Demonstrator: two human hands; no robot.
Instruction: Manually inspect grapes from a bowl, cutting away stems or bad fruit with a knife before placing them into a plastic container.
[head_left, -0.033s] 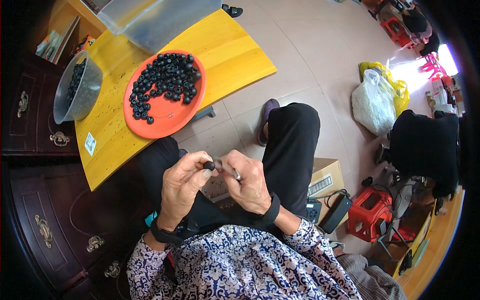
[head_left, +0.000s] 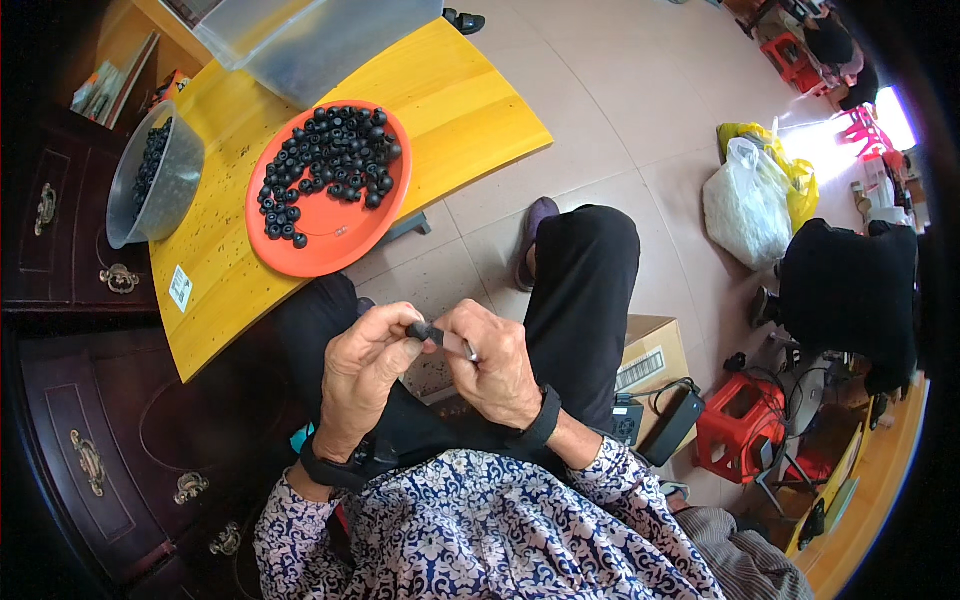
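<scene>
Over my lap, my left hand point(head_left: 360, 375) is closed, pinching a small round black piece point(head_left: 417, 330) between thumb and fingertips. Close beside it, my right hand point(head_left: 502, 372) is wrapped round a small metal tool point(head_left: 470, 350) with a flat, blade-like end, mostly hidden by the fingers. The tool's end meets the black piece, where the fingers of both hands nearly touch. Beyond my hands, many similar black pieces point(head_left: 345, 150), some showing hollow openings, lie on an orange plate point(head_left: 310, 258). The plate rests on a yellow table point(head_left: 465, 100).
A clear plastic bowl point(head_left: 188, 185) of dark pieces stands at the table's left, a large clear bin point(head_left: 335, 50) behind. Dark drawers point(head_left: 130, 430) line my left. To my right are a cardboard box point(head_left: 655, 345), a red stool point(head_left: 735, 425), a white bag point(head_left: 745, 210) and a person point(head_left: 850, 300).
My right hand has shifted slightly, bringing the tool's end against the black piece. My left hand stays in place with its pinch unchanged.
</scene>
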